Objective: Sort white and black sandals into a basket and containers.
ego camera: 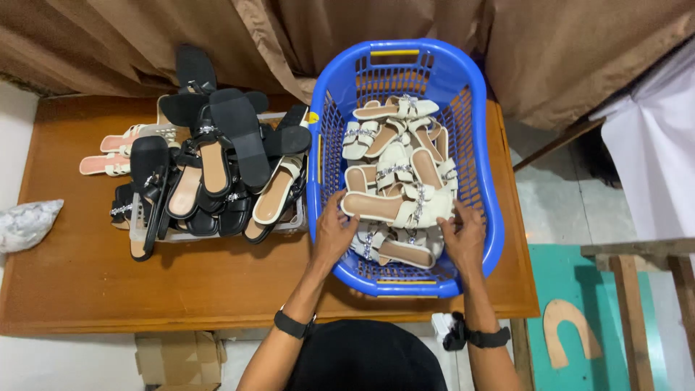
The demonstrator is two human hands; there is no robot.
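Where both hands meet inside blue basket on counter: cream sandal, jewelled strap, tan insole; long axis crosswise, heel leftward. Left hand grasping heel end; right hand grasping toe end.

Lighting: bright, even, from above. Soft shadows beneath my hands and forearms; darker shadow left of my fingers, under the sandal pile. Focus sharp near my fingers; edges bend slightly. No glare.
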